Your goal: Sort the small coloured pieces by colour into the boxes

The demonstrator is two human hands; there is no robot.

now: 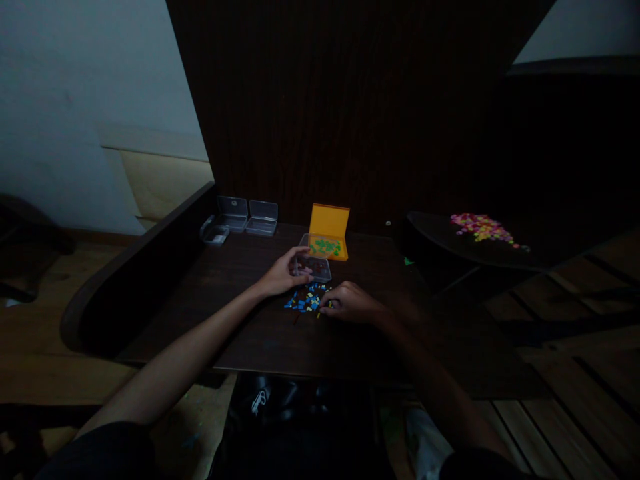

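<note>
My left hand grips the side of a clear plastic box, thumb near its front edge and fingers at the back. Its lid stands raised behind, and a few small dark reddish bits show inside. Just in front of the box, a loose pile of small blue, yellow and white pieces lies on the dark wooden surface. At the pile's right side, my right hand has its fingers pinched together. What they hold is too small to make out; yellow bits show by the fingertips.
Behind the clear box stands an open orange box containing green pieces. Several clear boxes sit at the back left. Pink and yellow beads lie on a dark curved ledge to the right. A raised wooden side borders the left.
</note>
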